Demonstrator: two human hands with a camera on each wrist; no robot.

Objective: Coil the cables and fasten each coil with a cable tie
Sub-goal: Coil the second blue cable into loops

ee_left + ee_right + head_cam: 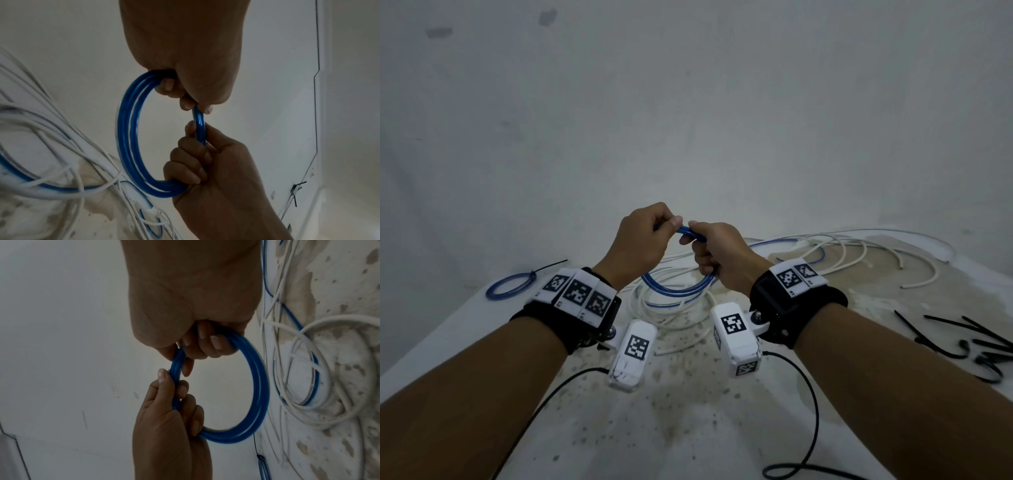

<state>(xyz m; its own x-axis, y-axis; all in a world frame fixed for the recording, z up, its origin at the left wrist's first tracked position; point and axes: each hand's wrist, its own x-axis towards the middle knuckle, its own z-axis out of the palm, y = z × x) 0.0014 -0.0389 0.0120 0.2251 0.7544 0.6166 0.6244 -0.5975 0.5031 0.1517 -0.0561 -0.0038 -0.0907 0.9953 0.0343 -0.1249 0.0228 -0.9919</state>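
Note:
A blue cable wound into a small coil (677, 292) hangs above the table between both hands. My left hand (667, 224) pinches the coil's top strand, thumb against fingers. My right hand (697, 237) grips the coil beside it, fingers curled through the ring. In the left wrist view the coil (131, 129) shows several turns, with the left hand (191, 100) above and the right hand (197, 138) below. In the right wrist view the right hand (185, 353) and the left hand (174, 386) both hold the coil (257, 386). A blue tail trails off to the right across the table.
A tied blue coil (508, 286) with a black cable tie lies at the table's left edge. Loose black cable ties (969, 346) lie at the right. White cables (842, 246) sprawl behind and under the hands. A white wall stands close behind the stained table (688, 411).

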